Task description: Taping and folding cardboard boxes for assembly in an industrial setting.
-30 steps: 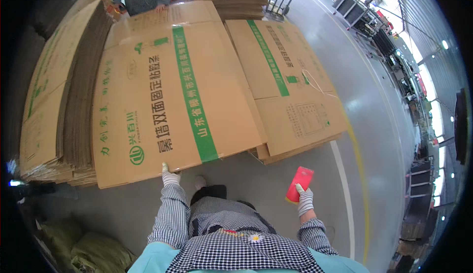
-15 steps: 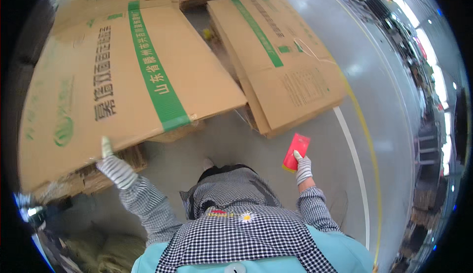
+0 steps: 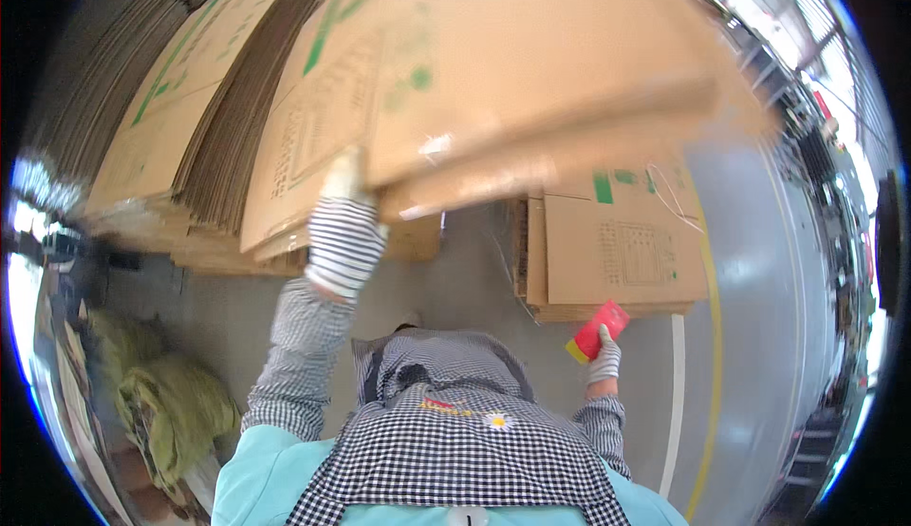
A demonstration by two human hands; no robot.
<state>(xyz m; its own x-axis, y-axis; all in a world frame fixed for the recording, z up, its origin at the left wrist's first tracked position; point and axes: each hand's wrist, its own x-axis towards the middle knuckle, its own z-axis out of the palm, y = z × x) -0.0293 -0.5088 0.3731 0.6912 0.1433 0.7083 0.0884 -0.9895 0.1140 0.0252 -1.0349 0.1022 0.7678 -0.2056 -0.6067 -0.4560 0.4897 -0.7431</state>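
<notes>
My left hand (image 3: 343,236), in a striped glove, grips the near edge of a large flattened cardboard sheet (image 3: 531,80) with green print, raised and tilted up close in front of me, blurred by motion. My right hand (image 3: 603,360), also gloved, hangs low at my right side and holds a small red tool with a yellow end (image 3: 598,329). Under the raised sheet lies a stack of flat cartons (image 3: 617,251) on the grey floor.
Tall stacks of flat cartons (image 3: 190,137) stand at the left. Green sacks (image 3: 166,403) lie on the floor at lower left. A white line (image 3: 676,384) and a yellow line (image 3: 714,355) run along the floor at the right, with racks beyond.
My left hand has lifted the cardboard sheet up off the stack and swung it toward my face. My right hand stays low with the red tool.
</notes>
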